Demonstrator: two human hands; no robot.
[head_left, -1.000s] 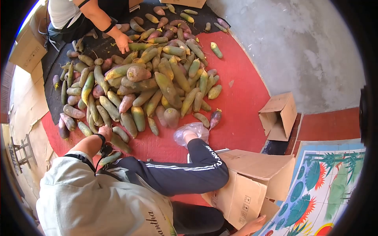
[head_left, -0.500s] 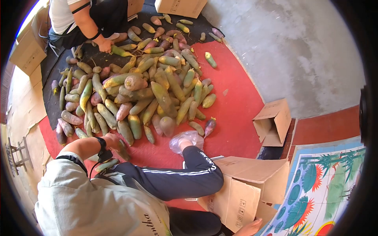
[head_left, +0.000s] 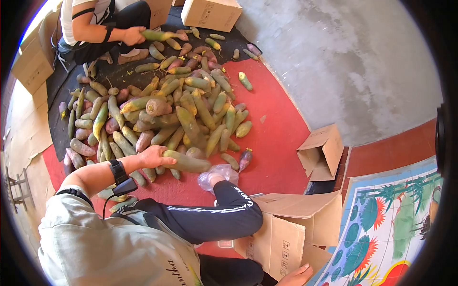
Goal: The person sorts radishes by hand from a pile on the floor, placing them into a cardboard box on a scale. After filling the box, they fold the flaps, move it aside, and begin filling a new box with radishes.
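Note:
My left hand point(head_left: 155, 157) is closed round one end of a long green radish point(head_left: 191, 162), held out over the front of the heap. Behind and beneath it lies a large pile of green and purplish radishes point(head_left: 157, 107). At the lower right, my right hand point(head_left: 296, 275) has its fingers stretched out beside the lower flap of an open cardboard box point(head_left: 284, 240). Nothing shows in that hand, which the frame's bottom edge partly cuts off. A few radishes point(head_left: 123, 205) lie close by my leg.
Across the pile, another person's hand point(head_left: 134, 35) grips a green radish point(head_left: 160, 35). A small open carton point(head_left: 320, 151) stands on the right, another box point(head_left: 211, 13) at the back. Red matting point(head_left: 276, 100) borders grey concrete point(head_left: 343, 62). My plastic-covered foot point(head_left: 217, 177) rests near the pile.
My left hand has risen from beside my leg and moved right, bringing a green radish over the heap's front. The other person's hand has lifted a radish off the pile.

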